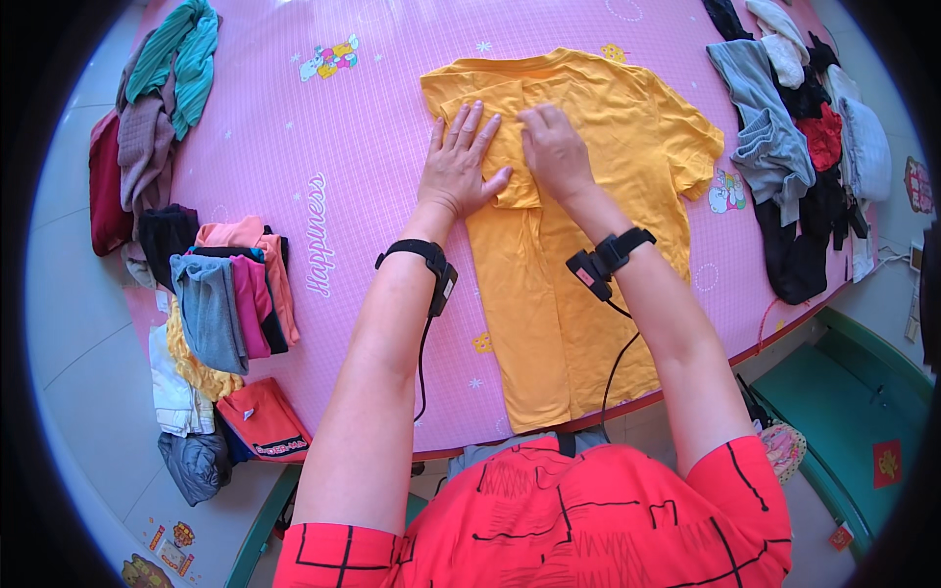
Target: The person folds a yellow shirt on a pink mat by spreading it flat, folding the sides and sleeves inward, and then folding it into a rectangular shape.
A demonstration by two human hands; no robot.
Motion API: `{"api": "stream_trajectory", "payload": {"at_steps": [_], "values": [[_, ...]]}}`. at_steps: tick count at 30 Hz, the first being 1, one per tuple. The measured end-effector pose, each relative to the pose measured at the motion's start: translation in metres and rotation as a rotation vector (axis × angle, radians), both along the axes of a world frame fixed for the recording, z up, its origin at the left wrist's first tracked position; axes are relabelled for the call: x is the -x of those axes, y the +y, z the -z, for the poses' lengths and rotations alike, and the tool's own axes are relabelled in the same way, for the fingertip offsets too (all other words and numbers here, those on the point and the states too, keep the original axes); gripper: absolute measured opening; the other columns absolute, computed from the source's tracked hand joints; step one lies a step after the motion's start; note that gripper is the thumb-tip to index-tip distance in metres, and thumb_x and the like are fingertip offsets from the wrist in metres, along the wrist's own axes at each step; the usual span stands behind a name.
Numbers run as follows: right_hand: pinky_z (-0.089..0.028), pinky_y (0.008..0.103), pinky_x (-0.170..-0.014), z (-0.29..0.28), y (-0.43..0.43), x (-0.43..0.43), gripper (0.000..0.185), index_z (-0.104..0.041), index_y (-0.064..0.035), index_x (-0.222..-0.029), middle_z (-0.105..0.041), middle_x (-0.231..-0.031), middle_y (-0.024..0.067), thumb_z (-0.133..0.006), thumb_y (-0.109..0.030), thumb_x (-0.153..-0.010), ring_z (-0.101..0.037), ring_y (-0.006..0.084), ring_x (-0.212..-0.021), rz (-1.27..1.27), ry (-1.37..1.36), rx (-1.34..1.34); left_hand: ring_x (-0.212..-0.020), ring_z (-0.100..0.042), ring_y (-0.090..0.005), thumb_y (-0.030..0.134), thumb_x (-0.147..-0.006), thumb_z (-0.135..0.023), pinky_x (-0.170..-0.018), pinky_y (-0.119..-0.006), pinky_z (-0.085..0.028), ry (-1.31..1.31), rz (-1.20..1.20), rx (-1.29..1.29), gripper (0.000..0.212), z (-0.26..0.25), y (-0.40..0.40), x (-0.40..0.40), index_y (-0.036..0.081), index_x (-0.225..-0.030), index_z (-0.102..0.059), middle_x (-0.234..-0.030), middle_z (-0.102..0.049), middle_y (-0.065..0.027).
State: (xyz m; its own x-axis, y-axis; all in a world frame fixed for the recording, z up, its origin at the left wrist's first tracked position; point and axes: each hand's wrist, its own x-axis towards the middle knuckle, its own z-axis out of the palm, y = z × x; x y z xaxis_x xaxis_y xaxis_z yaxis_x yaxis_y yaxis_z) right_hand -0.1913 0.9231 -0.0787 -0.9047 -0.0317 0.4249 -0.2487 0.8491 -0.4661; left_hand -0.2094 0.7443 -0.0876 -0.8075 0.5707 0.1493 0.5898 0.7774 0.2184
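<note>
A yellow short-sleeved T-shirt (610,316) lies on a pink patterned table cover, its collar away from me. Its left side is folded inward as a long strip, with that sleeve doubled back near the top; the right sleeve is spread outward. My left hand (462,158) rests flat on the folded sleeve, fingers spread. Just to its right, my right hand (553,147) is over the shirt's upper middle with fingers curled downward; whether cloth is pinched between them is hidden. Both wrists wear black straps with small cabled devices.
Folded clothes (209,312), a red printed garment (265,422) and a grey padded garment (195,467) are at the left edge. Teal and mauve clothes (173,66) lie at the upper left. Grey trousers (764,132) and black garments (798,257) are heaped at the right.
</note>
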Motion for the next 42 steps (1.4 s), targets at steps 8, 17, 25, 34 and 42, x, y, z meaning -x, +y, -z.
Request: {"api": "stream_trajectory", "payload": {"at_steps": [8, 17, 25, 34, 42], "values": [[-0.050, 0.0379, -0.081, -0.001, 0.000, -0.014, 0.017, -0.065, -0.0110, -0.101, -0.060, -0.099, 0.0062, -0.062, -0.013, -0.084, -0.058, 0.0268, -0.095, 0.025, -0.114, -0.018, -0.145, -0.021, -0.0258, 0.055, -0.085, -0.053, -0.118, -0.049, -0.014, -0.003, 0.009, -0.018, 0.076, 0.002, 0.001, 0.001, 0.018, -0.148, -0.033, -0.156, -0.023, -0.0120], [-0.048, 0.0389, -0.081, 0.009, 0.013, -0.025, 0.018, -0.065, -0.0099, -0.098, -0.062, -0.098, 0.0103, -0.067, -0.015, -0.081, -0.058, 0.0282, -0.093, 0.114, -0.081, 0.137, -0.145, -0.021, -0.0252, 0.056, -0.084, -0.053, -0.118, -0.048, -0.014, -0.002, 0.010, -0.016, 0.077, 0.000, 0.004, 0.001, 0.018, -0.149, -0.032, -0.156, -0.023, -0.0115], [-0.050, 0.0400, -0.073, -0.007, -0.002, -0.049, 0.011, -0.060, -0.0074, -0.082, -0.063, -0.080, 0.0094, -0.068, -0.016, -0.081, -0.060, 0.0287, -0.080, 0.141, -0.315, 0.145, -0.145, -0.020, -0.0253, 0.055, -0.084, -0.053, -0.118, -0.048, -0.013, -0.003, 0.003, -0.003, 0.076, 0.000, 0.001, 0.001, 0.018, -0.148, -0.032, -0.156, -0.023, -0.0115], [-0.049, 0.0382, -0.081, -0.014, -0.004, -0.060, 0.021, -0.060, -0.0096, -0.095, -0.059, -0.094, 0.0090, -0.070, -0.015, -0.078, -0.058, 0.0280, -0.093, -0.012, -0.148, 0.058, -0.145, -0.021, -0.0261, 0.051, -0.086, -0.052, -0.118, -0.048, -0.013, -0.004, 0.009, -0.014, 0.073, 0.001, 0.001, 0.001, 0.018, -0.148, -0.032, -0.156, -0.024, -0.0119], [-0.041, 0.0394, -0.100, -0.006, -0.009, -0.086, 0.038, -0.060, -0.0066, -0.116, -0.054, -0.127, 0.0096, -0.067, -0.022, -0.081, -0.051, 0.0274, -0.118, -0.246, -0.140, -0.131, -0.144, -0.023, -0.0254, 0.051, -0.086, -0.052, -0.117, -0.049, -0.015, 0.013, 0.011, -0.060, 0.070, 0.004, 0.003, 0.001, 0.018, -0.146, -0.036, -0.155, -0.026, -0.0109]]}}
